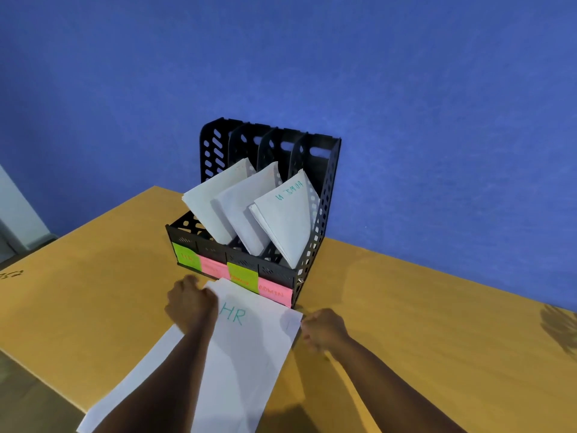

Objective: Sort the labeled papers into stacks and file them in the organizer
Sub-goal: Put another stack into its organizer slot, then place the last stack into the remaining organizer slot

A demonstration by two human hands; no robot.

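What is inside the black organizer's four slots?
The black organizer holds leaning white paper stacks in three slots; the rightmost stack reads ADMIN. The leftmost slot shows no paper. The other stacks' labels and the slot bottoms are hidden.

Both arms out front, fists low.
Left hand point(191, 304) curled tight, knuckles up; right hand point(324, 331) curled too, fingers tucked, forearms angling inward together.

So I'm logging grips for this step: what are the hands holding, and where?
Both hold the HR paper stack: left hand at its far left corner, right hand at its right edge.
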